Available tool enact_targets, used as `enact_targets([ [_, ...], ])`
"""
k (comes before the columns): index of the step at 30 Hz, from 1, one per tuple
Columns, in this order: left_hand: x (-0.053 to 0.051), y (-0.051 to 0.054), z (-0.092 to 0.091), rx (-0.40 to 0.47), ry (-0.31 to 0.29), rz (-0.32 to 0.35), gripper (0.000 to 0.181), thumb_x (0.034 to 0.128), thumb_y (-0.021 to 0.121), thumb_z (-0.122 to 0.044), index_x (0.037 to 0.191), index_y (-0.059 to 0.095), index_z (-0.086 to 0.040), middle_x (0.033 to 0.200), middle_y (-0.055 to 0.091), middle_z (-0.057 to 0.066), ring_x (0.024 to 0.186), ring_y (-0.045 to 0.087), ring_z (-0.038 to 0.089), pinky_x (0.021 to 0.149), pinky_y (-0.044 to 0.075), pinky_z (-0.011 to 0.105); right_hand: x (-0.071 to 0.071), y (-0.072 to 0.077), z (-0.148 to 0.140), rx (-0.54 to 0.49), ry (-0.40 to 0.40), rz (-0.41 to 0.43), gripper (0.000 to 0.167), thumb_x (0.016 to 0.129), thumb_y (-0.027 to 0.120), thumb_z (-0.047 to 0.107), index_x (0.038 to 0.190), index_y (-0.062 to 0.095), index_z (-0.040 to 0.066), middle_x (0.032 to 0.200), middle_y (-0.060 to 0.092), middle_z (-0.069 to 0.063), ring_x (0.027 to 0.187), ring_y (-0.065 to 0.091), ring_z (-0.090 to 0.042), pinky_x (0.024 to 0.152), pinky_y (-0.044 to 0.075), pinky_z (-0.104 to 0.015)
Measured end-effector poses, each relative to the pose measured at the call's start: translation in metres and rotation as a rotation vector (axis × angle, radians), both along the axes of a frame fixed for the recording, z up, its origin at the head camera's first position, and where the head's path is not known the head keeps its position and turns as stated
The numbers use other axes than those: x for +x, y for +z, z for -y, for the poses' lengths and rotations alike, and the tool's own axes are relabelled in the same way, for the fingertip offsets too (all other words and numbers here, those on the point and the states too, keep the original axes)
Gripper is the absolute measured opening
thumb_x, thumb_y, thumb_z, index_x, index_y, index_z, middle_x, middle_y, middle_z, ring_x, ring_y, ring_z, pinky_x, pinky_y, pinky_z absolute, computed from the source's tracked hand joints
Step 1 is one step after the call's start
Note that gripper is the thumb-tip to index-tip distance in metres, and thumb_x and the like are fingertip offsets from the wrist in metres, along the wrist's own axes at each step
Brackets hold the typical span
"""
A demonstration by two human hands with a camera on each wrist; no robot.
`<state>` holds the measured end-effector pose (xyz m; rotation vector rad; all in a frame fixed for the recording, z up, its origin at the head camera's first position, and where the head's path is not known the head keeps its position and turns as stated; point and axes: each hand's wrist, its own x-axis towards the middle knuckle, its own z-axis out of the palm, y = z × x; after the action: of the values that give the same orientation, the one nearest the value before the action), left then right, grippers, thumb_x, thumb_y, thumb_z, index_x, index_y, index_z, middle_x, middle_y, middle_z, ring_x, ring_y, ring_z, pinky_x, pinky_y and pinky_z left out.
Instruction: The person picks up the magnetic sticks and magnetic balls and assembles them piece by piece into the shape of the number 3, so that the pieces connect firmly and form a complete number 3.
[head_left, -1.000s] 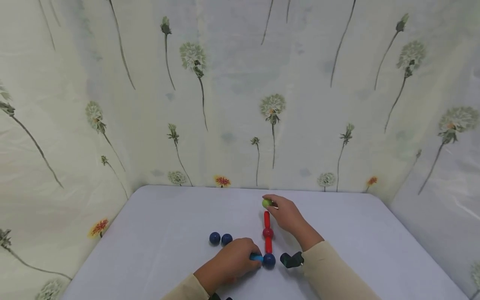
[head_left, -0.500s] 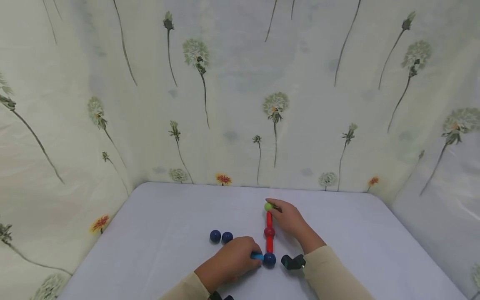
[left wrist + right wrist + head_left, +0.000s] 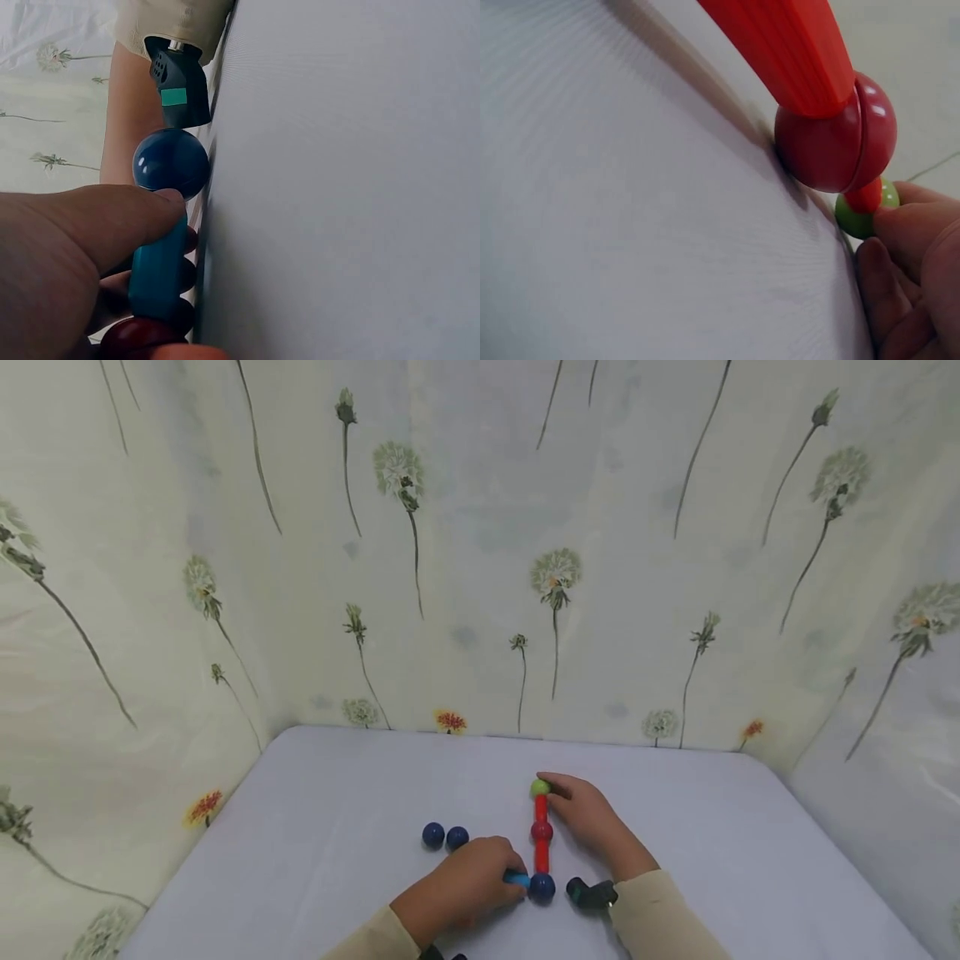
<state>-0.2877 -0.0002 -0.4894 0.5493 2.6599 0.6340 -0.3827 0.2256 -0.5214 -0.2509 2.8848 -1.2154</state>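
My left hand (image 3: 476, 878) grips a light-blue stick (image 3: 159, 270), thumb on top and fingers behind. One end of the stick meets a dark-blue ball (image 3: 542, 888); by its other end, in the left wrist view, is a dark-red ball (image 3: 139, 336). From the dark-blue ball a line runs away from me: a red stick (image 3: 542, 857), a red ball (image 3: 542, 832) and a second red stick (image 3: 541, 808). At its far end sits a green ball (image 3: 539, 787), which my right hand (image 3: 588, 817) pinches against that stick.
Two loose dark-blue balls (image 3: 433, 836) lie left of the line, beyond my left hand. A dark wrist camera (image 3: 591, 894) juts from the right sleeve, near the dark-blue ball. The white table (image 3: 360, 793) ends at a flower-patterned curtain (image 3: 465, 568).
My right hand has brought the green ball down towards me, onto the far end of the red stick. The left hand keeps its hold on the light-blue stick.
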Motion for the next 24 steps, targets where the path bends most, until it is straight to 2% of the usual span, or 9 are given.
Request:
enact_targets([
  [4,-0.002,0.001,0.0,0.002,-0.011,0.003,0.02,0.0907,0.083,-0.034,0.108,0.081,-0.025,0.093,0.061,-0.01,0.084,0.055,0.008,0.083,0.054,0.028,0.0,0.001,-0.002,-0.016,-0.013,0.008,0.043,0.103,0.064,0.017,0.144,0.064,0.027,0.148,0.063,-0.004,0.146,0.049,-0.035,0.118,0.038,-0.06],
  [11,-0.001,-0.002,0.0,-0.002,0.006,0.041,0.02,0.0904,0.083,-0.036,0.108,0.081,-0.026,0.093,0.06,-0.009,0.084,0.055,0.01,0.081,0.054,0.029,0.001,-0.001,0.0,-0.041,-0.026,0.03,0.042,0.103,0.065,0.016,0.143,0.064,0.027,0.147,0.063,-0.004,0.145,0.05,-0.035,0.117,0.039,-0.06],
  [19,-0.002,0.0,0.005,0.012,-0.026,0.011,0.025,0.0906,0.082,-0.041,0.112,0.078,-0.029,0.095,0.063,-0.011,0.086,0.055,0.009,0.087,0.055,0.032,0.0,0.001,0.0,-0.053,-0.045,0.022,0.04,0.101,0.068,0.018,0.14,0.067,0.027,0.145,0.065,-0.004,0.142,0.053,-0.034,0.117,0.04,-0.059],
  [24,0.002,0.006,0.01,0.04,-0.003,-0.01,0.025,0.0911,0.082,-0.042,0.112,0.078,-0.029,0.1,0.063,-0.009,0.088,0.056,0.008,0.09,0.057,0.034,0.0,-0.001,-0.001,-0.05,-0.05,0.02,0.039,0.101,0.068,0.019,0.139,0.067,0.027,0.144,0.066,-0.003,0.141,0.055,-0.034,0.116,0.041,-0.058],
])
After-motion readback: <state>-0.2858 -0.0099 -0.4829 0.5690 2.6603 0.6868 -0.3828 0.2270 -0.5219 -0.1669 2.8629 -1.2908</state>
